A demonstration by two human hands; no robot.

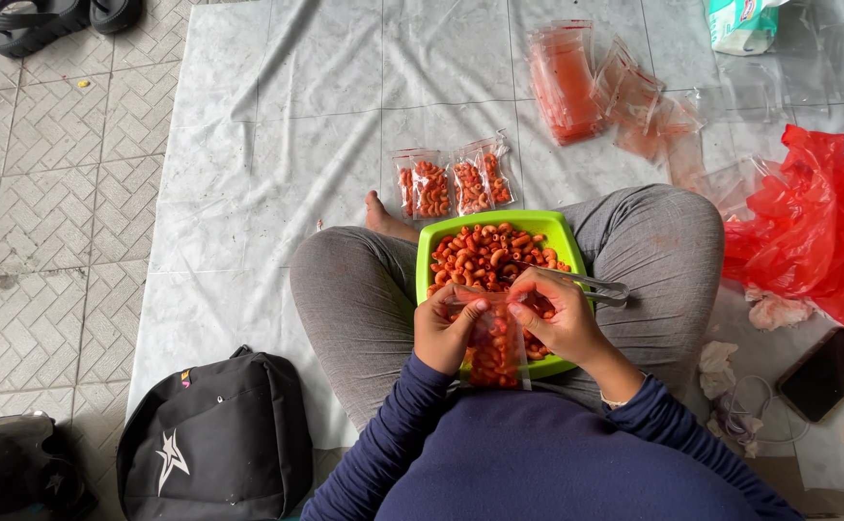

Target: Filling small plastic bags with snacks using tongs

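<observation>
Hands pinching shut a small clear bag of orange-red curled snacks over a green tray.

Black backpack [214, 434] with a white star lies at the left on the pale floor sheet [277, 145]. Three filled clear packets [453, 183] sit in a row just beyond the green tray [547, 224], which rests on the crossed legs. Left hand [446, 333] and right hand [559, 314] meet above the tray, fingers curled, thumbs and forefingers pressed on the top edge of the snack bag [495, 349] hanging upright between them. Metal tongs [591, 285] lie under the right hand, across the tray's right rim. Empty reddish packets [576, 82] are stacked further back, with a crumpled red plastic bag [813, 232] and a dark phone [825, 371] at the right.
</observation>
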